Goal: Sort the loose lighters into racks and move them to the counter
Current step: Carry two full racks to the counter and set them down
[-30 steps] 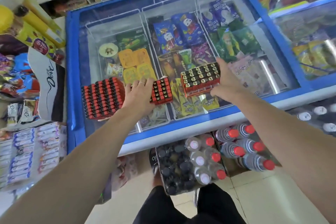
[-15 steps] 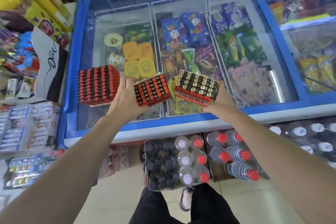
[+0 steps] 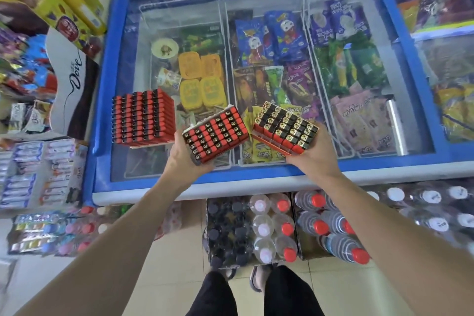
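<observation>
My left hand (image 3: 185,154) grips a small rack of red lighters (image 3: 216,134), tilted, lifted above the freezer's front edge. My right hand (image 3: 311,152) holds a second rack of red lighters with black and gold tops (image 3: 285,129), also tilted and held in the air. A larger full rack of red lighters (image 3: 143,117) rests on the glass lid of the freezer (image 3: 164,182) to the left of my left hand, untouched.
The blue-framed freezer holds ice-cream packets under glass. Packs of bottled water (image 3: 331,226) and dark-capped bottles (image 3: 228,228) stand on the floor against it. A snack display with a Dove sign (image 3: 74,77) stands at the left. My feet are on tiled floor.
Both hands have lifted their racks off the glass lid and drawn them toward me and nearer each other. The large rack stayed on the lid.
</observation>
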Demonstrator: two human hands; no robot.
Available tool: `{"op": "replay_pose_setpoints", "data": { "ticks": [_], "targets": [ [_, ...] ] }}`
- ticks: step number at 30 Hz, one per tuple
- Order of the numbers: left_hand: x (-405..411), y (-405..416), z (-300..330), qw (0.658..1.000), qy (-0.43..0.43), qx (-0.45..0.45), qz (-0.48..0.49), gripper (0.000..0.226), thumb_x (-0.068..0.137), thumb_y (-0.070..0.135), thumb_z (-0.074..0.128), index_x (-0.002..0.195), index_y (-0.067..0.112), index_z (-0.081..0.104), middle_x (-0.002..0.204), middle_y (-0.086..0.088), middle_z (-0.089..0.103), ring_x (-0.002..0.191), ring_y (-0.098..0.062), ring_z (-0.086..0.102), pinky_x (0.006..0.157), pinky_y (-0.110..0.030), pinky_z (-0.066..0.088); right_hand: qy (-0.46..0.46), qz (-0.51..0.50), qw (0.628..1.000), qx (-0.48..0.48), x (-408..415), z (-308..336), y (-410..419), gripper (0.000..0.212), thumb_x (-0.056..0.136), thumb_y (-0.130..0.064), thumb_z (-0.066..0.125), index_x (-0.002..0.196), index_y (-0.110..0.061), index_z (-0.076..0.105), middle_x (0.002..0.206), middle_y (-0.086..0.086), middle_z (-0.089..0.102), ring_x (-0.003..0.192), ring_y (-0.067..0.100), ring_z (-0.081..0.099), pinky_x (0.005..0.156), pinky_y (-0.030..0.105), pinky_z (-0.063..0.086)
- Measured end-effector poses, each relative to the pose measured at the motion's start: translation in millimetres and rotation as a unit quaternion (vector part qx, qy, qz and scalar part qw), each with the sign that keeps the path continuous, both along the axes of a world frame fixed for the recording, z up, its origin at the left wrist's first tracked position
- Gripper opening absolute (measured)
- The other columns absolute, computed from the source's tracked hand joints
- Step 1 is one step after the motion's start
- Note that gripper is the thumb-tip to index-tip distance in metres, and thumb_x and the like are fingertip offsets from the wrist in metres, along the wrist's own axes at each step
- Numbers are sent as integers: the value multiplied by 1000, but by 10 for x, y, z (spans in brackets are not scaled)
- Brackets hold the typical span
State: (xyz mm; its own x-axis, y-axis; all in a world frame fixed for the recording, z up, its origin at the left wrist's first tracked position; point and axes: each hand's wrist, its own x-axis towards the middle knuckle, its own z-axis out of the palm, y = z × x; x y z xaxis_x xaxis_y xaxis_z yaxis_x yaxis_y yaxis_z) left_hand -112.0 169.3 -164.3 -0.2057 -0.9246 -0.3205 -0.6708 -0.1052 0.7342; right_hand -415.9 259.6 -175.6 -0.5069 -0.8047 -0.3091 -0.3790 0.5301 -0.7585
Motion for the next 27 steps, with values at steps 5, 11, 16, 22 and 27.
{"op": "replay_pose_setpoints", "data": {
  "ticks": [5,11,16,22,27],
  "targets": [
    [-130,-10,-88,998,-49,-20,46,94,59,30,94,130,12,34,120,0,44,118,-22,38,102,-54,42,-54,12,998,-21,52,96,-76,83,49,-19,89,120,-37,49,118,-4,55,106,11,64,89,45,56],
    [-95,-73,-111,998,-16,-38,43,82,65,14,96,122,16,37,117,-2,50,115,-20,41,97,-51,43,-185,-31,982,-29,98,76,-145,92,62,8,84,134,-33,45,115,-2,67,108,13,67,87,34,53],
    [-100,-87,12,999,16,-36,12,73,68,11,93,115,19,39,108,1,63,100,-11,62,75,-37,53,-256,-84,962,-35,134,29,-156,89,52,7,78,122,-42,52,110,3,69,108,26,68,92,51,59],
    [-119,-73,133,997,72,-10,14,76,54,19,92,113,33,45,109,4,62,108,-16,63,85,-46,56,-286,-96,952,-52,164,91,-133,90,51,6,74,130,-31,51,100,5,67,96,28,67,75,41,58],
    [-104,-57,175,990,125,50,35,73,48,14,87,106,38,49,112,0,69,109,-19,68,92,-54,58,-303,-104,946,-46,176,111,-85,90,52,8,72,128,-36,51,107,10,67,102,31,67,87,52,60]
  ]
}}
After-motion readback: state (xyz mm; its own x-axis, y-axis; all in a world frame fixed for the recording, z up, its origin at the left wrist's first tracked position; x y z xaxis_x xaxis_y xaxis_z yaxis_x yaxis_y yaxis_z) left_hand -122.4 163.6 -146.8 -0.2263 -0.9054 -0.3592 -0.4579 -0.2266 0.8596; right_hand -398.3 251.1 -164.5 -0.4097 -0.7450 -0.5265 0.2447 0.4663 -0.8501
